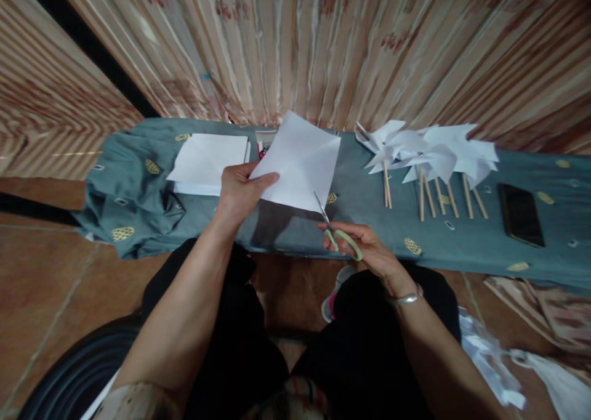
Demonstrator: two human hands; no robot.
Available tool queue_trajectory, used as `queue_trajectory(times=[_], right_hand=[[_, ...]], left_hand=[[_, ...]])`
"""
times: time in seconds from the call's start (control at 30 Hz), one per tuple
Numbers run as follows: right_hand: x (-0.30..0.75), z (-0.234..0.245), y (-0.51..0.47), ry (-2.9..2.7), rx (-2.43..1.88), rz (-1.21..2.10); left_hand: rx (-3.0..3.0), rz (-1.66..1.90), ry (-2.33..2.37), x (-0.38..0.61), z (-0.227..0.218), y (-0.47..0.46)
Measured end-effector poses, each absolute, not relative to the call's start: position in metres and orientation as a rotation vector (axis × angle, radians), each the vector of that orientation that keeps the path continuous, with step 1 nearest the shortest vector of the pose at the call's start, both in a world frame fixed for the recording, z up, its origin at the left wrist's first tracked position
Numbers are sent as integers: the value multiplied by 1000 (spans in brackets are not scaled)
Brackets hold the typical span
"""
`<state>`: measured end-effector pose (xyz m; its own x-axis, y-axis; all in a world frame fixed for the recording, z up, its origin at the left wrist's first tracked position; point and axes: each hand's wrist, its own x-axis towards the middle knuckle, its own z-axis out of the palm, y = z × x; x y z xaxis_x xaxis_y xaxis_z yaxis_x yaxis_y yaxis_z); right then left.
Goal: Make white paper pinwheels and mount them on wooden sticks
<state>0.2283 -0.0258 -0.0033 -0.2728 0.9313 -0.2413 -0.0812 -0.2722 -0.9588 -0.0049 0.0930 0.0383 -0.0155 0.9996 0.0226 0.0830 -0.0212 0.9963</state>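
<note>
My left hand (240,189) pinches the left corner of a white square sheet of paper (302,161) and holds it up above a low table covered in grey-green cloth (369,223). My right hand (364,244) is closed through the pale green handles of a pair of scissors (337,229). The scissor blades point up and touch the sheet's lower edge. A silver bangle sits on my right wrist.
A stack of white paper (205,161) lies at the table's left. Several finished white paper pinwheels on wooden sticks (429,158) lie at the right, with a black phone (521,214) beyond them. Paper scraps (494,358) litter the tiled floor at lower right. A striped curtain hangs behind.
</note>
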Motion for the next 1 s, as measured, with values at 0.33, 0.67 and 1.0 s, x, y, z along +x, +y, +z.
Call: queue_trajectory(times=[0.33, 0.67, 1.0], right_hand=[[227, 1, -26, -1168, -1192, 1670], [226, -1, -26, -1128, -1171, 1698], [226, 2, -26, -1138, -1181, 1686]], left_hand=[[1290, 1191, 1295, -7, 38, 93], [1285, 1222, 1283, -6, 36, 93], [1297, 1185, 1301, -7, 37, 93]])
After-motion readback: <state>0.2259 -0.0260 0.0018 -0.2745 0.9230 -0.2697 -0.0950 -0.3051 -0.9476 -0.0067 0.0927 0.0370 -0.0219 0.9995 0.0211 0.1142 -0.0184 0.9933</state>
